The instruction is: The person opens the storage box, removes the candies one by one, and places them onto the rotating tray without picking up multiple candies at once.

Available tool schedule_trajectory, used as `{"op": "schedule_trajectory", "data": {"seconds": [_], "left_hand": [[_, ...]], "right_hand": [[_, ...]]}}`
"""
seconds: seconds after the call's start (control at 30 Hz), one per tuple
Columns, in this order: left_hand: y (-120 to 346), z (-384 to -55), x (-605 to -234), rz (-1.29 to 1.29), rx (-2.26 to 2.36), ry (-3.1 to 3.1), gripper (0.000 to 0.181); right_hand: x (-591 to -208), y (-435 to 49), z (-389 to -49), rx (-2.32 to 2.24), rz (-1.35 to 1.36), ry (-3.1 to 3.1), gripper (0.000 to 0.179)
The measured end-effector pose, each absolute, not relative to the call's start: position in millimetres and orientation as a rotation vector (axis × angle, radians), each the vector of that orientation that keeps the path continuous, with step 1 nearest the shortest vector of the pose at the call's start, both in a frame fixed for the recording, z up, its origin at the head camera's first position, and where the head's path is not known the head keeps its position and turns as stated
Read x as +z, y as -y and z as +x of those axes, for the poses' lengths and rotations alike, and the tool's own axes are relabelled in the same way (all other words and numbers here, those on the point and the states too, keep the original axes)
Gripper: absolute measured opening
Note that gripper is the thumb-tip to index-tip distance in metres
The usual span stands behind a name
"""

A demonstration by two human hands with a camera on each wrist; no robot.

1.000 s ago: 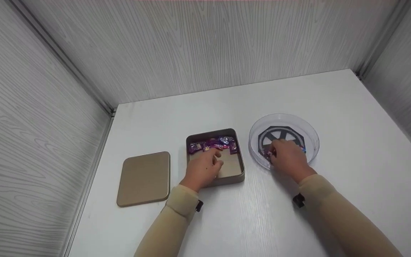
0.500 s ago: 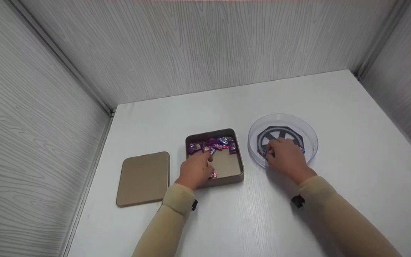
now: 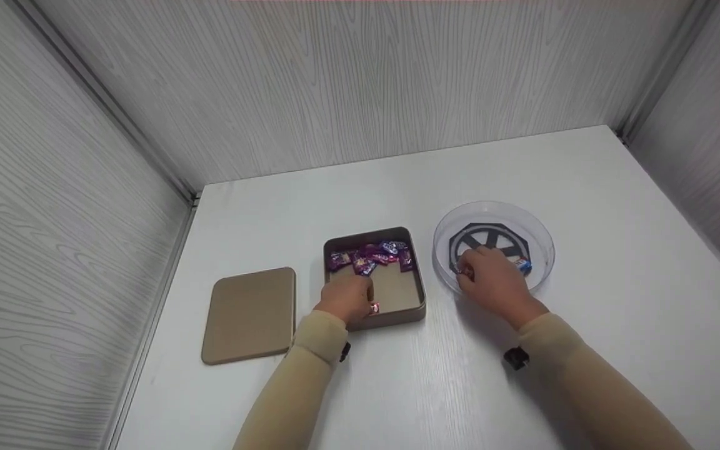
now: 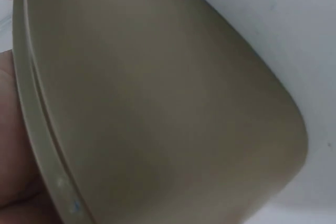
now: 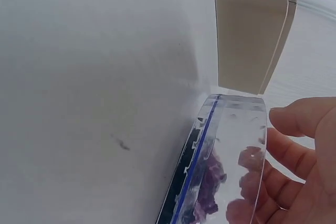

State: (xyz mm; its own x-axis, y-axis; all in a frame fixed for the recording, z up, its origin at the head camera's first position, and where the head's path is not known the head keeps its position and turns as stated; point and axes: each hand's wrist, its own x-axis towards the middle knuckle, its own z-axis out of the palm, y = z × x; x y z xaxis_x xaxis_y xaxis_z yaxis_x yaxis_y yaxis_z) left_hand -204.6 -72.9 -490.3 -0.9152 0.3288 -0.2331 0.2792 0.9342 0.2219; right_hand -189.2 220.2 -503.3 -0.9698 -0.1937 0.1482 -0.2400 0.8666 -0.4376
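Note:
In the head view my left hand reaches into an open gold tin, near its front left. A small red-and-white wrapped candy lies by its thumb side; the fingertips are hidden, so any grip is unclear. Several purple wrapped candies lie along the tin's far side. My right hand reaches into a clear round dish. Through the dish's wall, the right wrist view shows its fingertips beside a purple candy, with the thumb apart from them. A blue-wrapped candy sits at the dish's right.
The tin's flat gold lid lies on the white table, left of the tin. A dark wheel-like pattern shows at the dish's bottom. Grey wood-grain walls enclose the table at the back and sides.
My left hand has drawn back from the far candies toward the tin's near side, where a red-and-white candy has come into view. The right hand stays in the dish, shifting slightly; the blue candy shows more.

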Motion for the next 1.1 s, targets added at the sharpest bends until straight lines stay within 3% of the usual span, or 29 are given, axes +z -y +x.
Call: {"op": "schedule_trajectory", "data": {"seconds": [0.4, 0.57, 1.1], "left_hand": [[67.8, -207.8, -495.7, 0.359, 0.29, -2.836, 0.012], [66.8, -207.8, -498.5, 0.332, 0.313, -2.891, 0.001], [59.9, -196.0, -486.5, 0.425, 0.581, -2.944, 0.01]], "right_hand": [[-502.8, -215.2, -186.7, 0.77, 0.38, 2.922, 0.013], [-504.4, -213.5, -185.4, 0.754, 0.409, 2.919, 0.015], [-495.9, -190.9, -175.8, 0.802, 0.524, 2.887, 0.017]]}}
